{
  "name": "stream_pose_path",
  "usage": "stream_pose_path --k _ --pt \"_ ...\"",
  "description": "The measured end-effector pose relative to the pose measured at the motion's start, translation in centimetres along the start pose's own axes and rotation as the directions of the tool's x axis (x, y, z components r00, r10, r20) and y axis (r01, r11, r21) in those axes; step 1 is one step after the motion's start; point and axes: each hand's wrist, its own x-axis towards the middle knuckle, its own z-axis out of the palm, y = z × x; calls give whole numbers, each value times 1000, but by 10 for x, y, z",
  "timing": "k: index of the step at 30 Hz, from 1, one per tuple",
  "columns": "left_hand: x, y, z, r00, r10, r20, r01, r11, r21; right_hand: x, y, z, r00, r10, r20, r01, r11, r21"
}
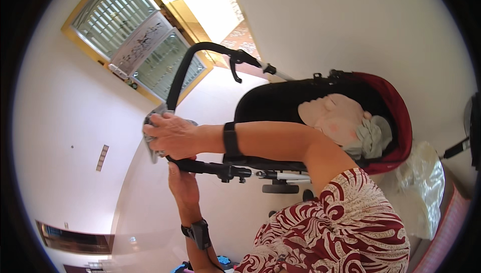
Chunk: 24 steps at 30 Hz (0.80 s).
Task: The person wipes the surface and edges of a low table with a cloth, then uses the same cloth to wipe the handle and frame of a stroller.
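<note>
A stroller with a black foam handlebar (184, 77) stands before me. My right hand (173, 134) reaches across and presses a grey patterned cloth (153, 152) around the handlebar's bend. Just below it, my left hand (185, 186) grips the near side of the handlebar from underneath, its fingers mostly hidden behind the bar. Inside the black seat (270, 102), a beige stuffed item (338, 113) with pink spots lies beside a bunched grey-green fabric (374, 135). My right forearm covers part of the seat. The canopy (402, 115) is dark red.
A brake-style lever (235, 72) hangs from the handlebar's far side. Under the frame is a black wheel (280, 189). Clear plastic wrapping (422, 190) lies at the right, near a pink edge (451, 224). Bright blue toy parts (224, 260) show at the bottom. A gold-framed door (139, 43) stands beyond.
</note>
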Motion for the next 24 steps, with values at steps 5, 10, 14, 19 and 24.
stream_pose_path --k 5,10,14,19,24 --pt "-4 3 11 989 -18 -144 24 999 42 27 33 12 983 177 51 -183 974 132" --pt "-2 0 22 986 8 -169 -2 999 34 49 131 74 845 534 9 -520 819 242" --pt "-4 2 21 975 8 -222 7 998 67 51 151 40 725 688 -37 -683 725 85" --pt "-2 2 28 970 20 -244 1 996 84 22 225 43 630 646 -432 -736 674 -65" --pt "-2 3 27 966 18 -258 6 995 95 -58 282 22 605 669 -432 -795 529 -295"
